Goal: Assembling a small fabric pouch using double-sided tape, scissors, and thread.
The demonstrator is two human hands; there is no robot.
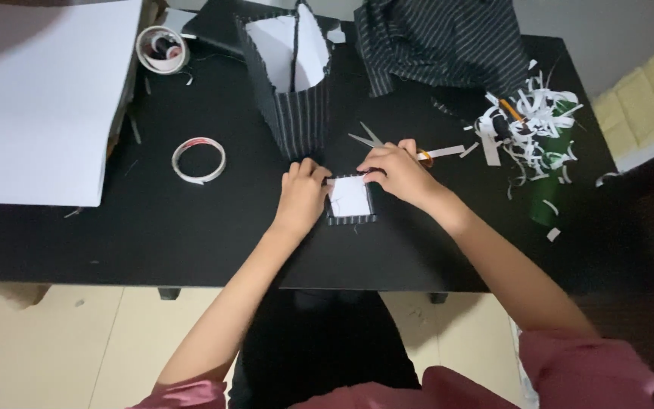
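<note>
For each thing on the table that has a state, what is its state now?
Small square: flat on table, pressed at both sides.
Left hand: on the square's left edge.
Right hand: on its upper right edge.
Tall box: upright, open at top.
Scissors: lying flat, blades slightly apart.
Tape ring: lying flat.
Paper strips: loose pile.
Striped cloth: crumpled.

No packages, labels, signs or screens are in view.
</note>
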